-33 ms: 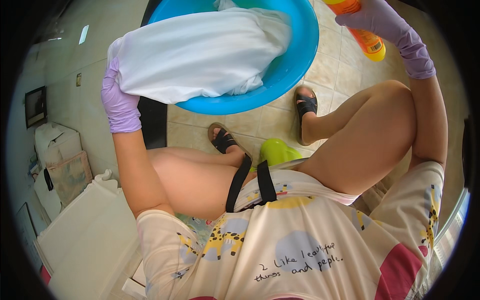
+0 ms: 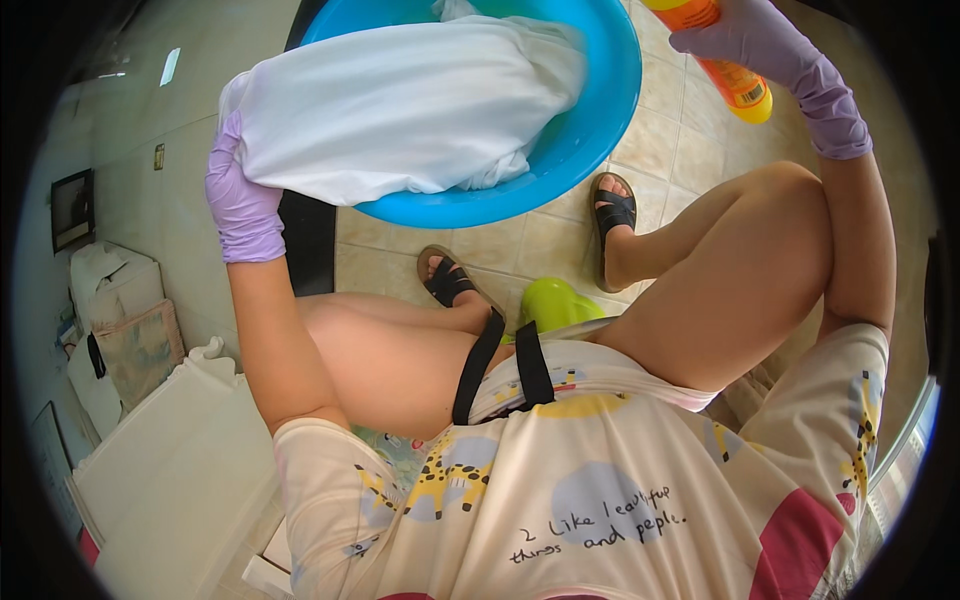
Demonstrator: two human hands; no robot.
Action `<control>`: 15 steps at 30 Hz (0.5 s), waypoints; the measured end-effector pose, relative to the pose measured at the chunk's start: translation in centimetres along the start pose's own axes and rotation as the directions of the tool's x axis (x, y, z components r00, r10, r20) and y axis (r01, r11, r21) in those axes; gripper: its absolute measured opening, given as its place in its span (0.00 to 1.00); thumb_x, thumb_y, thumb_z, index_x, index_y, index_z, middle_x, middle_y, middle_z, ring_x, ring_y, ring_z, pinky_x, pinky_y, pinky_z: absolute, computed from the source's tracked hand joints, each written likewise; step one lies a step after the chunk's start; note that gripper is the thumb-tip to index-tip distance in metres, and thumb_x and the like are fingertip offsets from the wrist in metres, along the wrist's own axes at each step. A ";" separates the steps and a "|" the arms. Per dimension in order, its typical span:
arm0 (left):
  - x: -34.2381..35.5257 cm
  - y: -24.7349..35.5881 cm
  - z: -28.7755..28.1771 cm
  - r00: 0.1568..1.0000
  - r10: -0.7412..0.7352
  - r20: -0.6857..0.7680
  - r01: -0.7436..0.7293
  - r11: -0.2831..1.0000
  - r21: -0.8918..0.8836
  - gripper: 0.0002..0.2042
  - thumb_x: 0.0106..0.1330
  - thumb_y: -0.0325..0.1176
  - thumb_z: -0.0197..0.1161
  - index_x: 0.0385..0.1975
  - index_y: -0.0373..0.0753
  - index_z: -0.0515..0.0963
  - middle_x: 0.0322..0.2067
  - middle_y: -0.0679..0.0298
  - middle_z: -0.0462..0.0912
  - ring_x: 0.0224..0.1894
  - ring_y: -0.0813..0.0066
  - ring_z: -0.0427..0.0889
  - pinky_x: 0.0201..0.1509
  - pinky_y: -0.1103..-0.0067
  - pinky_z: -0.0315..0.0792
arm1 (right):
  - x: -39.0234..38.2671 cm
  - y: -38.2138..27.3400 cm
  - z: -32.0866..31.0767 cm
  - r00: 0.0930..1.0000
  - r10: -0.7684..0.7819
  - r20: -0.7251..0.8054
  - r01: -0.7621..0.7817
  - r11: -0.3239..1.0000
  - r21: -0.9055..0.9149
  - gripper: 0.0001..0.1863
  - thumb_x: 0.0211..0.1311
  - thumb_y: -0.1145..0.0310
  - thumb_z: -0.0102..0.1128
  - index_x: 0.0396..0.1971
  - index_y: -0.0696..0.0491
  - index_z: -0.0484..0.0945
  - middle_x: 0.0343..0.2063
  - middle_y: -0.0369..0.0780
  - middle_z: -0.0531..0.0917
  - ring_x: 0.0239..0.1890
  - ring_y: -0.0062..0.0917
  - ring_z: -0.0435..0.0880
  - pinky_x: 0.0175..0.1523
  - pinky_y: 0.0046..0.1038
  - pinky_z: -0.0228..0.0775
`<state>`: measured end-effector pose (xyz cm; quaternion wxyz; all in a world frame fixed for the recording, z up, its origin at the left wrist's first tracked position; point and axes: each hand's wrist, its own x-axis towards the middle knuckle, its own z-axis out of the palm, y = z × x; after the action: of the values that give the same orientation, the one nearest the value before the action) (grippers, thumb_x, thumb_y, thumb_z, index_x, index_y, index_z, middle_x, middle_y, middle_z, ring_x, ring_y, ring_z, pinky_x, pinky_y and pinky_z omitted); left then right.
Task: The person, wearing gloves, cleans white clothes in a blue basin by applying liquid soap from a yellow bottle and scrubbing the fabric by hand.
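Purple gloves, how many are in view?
2: one glove on the left hand, gripping the white cloth; another glove on the right hand, holding the orange bottle. Any beneath the cloth would be hidden.

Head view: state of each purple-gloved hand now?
Left hand: closed, holding the left end of the large white fabric cloth.
Right hand: closed, holding an orange-and-yellow cylindrical bottle.

2 lilac gloves [image 2: 246,205], cream shirt [image 2: 470,535], black sandals [image 2: 616,210].
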<state>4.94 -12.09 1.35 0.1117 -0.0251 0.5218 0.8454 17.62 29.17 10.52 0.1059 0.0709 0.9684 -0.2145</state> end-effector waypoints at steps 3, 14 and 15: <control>0.3 -0.1 0.0 1.000 0.000 0.024 0.000 1.000 -0.004 0.19 0.68 0.31 0.47 0.56 0.29 0.64 0.53 0.52 0.73 0.54 0.63 0.74 0.59 0.66 0.68 | 1.8 0.5 0.0 0.994 -0.105 0.039 0.104 0.994 0.013 0.22 0.44 0.66 0.70 0.42 0.56 0.78 0.31 0.39 0.83 0.32 0.21 0.79 0.41 0.23 0.72; 1.2 -1.0 -0.3 0.999 -0.036 0.025 0.038 0.994 -0.098 0.18 0.66 0.30 0.51 0.54 0.30 0.67 0.50 0.53 0.75 0.52 0.62 0.75 0.57 0.67 0.69 | 3.6 -6.1 0.9 0.971 -0.155 0.182 0.182 0.973 -0.142 0.24 0.38 0.57 0.67 0.35 0.58 0.77 0.28 0.45 0.82 0.31 0.31 0.81 0.38 0.28 0.73; 1.2 -1.0 -0.3 0.998 -0.044 0.051 0.050 0.992 -0.118 0.18 0.65 0.30 0.52 0.54 0.30 0.67 0.50 0.53 0.75 0.52 0.62 0.75 0.56 0.67 0.70 | 3.6 -6.8 0.9 0.970 -0.144 0.198 0.176 0.972 -0.156 0.24 0.39 0.56 0.67 0.34 0.58 0.77 0.27 0.45 0.82 0.30 0.31 0.82 0.38 0.28 0.73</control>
<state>3.94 -11.68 0.13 0.1426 -0.0234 0.4670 0.8724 13.07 23.04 11.59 0.1835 -0.0375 0.9718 -0.1434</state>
